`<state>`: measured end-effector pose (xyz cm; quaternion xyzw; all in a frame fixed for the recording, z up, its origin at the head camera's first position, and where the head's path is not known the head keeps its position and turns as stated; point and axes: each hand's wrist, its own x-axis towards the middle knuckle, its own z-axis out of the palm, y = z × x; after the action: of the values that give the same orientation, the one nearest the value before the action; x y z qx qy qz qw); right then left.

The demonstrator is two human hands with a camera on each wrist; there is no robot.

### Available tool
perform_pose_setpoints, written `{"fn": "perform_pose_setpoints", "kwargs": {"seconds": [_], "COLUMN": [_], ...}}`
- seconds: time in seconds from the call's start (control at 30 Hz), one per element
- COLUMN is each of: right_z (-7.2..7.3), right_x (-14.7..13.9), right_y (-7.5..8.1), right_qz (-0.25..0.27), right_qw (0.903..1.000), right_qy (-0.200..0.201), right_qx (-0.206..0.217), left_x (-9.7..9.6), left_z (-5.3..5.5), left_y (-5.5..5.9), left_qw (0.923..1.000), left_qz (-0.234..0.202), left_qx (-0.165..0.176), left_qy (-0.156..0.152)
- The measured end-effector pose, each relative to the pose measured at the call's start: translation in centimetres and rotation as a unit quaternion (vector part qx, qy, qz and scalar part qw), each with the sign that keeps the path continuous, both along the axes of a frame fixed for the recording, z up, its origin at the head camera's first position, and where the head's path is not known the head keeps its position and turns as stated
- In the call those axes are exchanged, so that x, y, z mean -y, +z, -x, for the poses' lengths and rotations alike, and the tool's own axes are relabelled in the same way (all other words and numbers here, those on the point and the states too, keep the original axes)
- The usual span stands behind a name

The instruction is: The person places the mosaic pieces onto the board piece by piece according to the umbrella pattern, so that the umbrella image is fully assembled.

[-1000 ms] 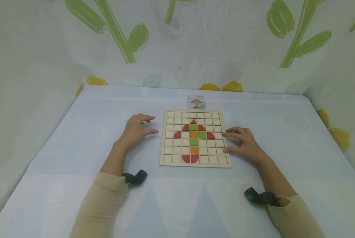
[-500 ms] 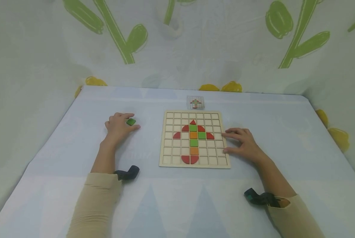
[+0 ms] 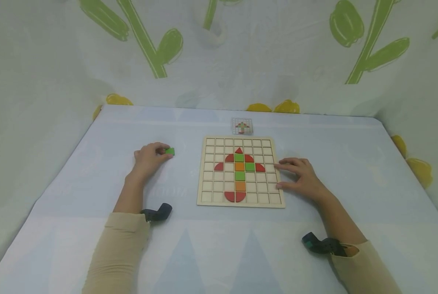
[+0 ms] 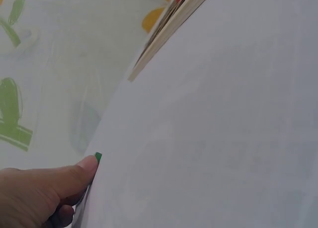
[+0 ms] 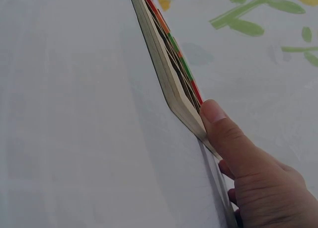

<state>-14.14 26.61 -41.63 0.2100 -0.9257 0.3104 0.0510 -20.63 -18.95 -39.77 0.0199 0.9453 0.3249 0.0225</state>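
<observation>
Left of the grid board, my left hand [image 3: 147, 159] pinches a green square tile [image 3: 170, 151] between thumb and fingers. In the left wrist view a small corner of the green tile [image 4: 98, 156] shows past the thumb. The wooden grid board [image 3: 211, 198] lies flat, bearing red, orange and green pieces in an arrow-like pattern, with a red triangle [image 3: 239, 150] on top and red quarter-rounds at the bottom. My right hand [image 3: 299, 175] rests at the board's right edge, thumb and index finger spread apart and touching it. In the right wrist view its thumb lies against the board's edge.
A small pattern card [image 3: 242, 126], showing a similar coloured figure on a grid, lies just behind the board. The pale table [image 3: 219, 253] ends at a back edge near a wall cloth [image 3: 277, 49] printed with green stems. Each wrist wears a black camera mount.
My left hand has drawn back leftward from beside the board, reached the green tile on the table and taken it between its fingertips. My right hand stays at the board's edge.
</observation>
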Motion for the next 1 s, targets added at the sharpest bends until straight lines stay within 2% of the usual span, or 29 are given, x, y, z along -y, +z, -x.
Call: {"fn": "perform_pose_setpoints", "kwargs": {"seconds": [0.23,0.37,0.7,1.0], "right_z": [0.0,-0.1,0.1,0.0], "right_x": [0.1,0.2,0.2,0.1], "right_y": [0.1,0.3,0.0,0.2], "right_qz": [-0.008,-0.008,0.000,0.001], "right_qw": [1.0000,0.9999,1.0000,1.0000], "right_qy": [-0.004,-0.007,-0.002,-0.001], "right_qx": [0.003,0.009,0.008,0.007], "left_x": [-1.0,-1.9,-4.7,-8.4], "left_z": [0.2,0.4,0.0,-0.5], "left_y": [-0.5,-0.6,0.5,0.8], "left_qw": [0.9986,0.9976,0.9942,0.9877], "left_qz": [0.017,0.019,0.000,0.001], "left_qx": [-0.033,-0.043,-0.072,-0.093], "left_qy": [-0.038,-0.050,-0.080,-0.125]}}
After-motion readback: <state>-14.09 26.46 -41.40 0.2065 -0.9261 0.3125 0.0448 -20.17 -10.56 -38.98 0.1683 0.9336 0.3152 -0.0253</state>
